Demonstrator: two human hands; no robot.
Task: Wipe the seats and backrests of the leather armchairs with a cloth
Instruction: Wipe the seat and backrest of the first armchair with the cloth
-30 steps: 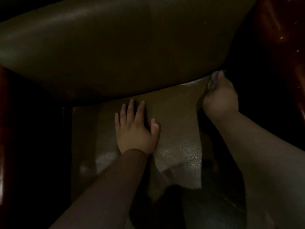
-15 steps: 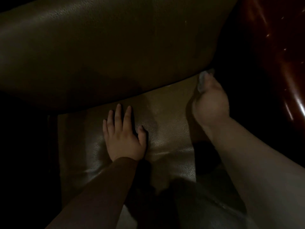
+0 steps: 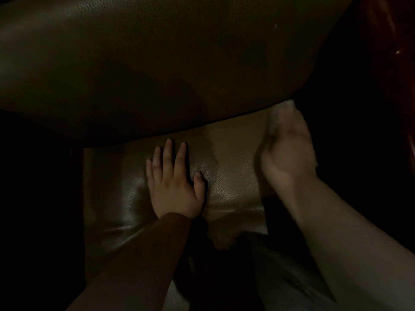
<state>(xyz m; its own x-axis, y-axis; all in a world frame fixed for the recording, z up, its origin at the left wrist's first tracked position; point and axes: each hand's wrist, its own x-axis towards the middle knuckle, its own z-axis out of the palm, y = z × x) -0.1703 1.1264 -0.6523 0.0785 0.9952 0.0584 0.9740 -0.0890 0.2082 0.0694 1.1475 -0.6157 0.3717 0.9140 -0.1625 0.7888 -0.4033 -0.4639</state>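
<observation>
I look down on a dark brown leather armchair in dim light. Its padded backrest fills the upper half and the seat cushion lies below it. My left hand rests flat on the seat, palm down, fingers spread toward the backrest. My right hand is blurred at the seat's right rear corner, closed around a pale cloth that sticks out past its fingers where seat and backrest meet.
A glossy reddish wooden armrest curves down the right edge. The chair's left side is lost in darkness. A pale floor patch shows at the bottom between my arms.
My right hand with the cloth has kept rubbing near the right rear corner of the seat and is now motion-blurred. My left hand stays flat on the seat.
</observation>
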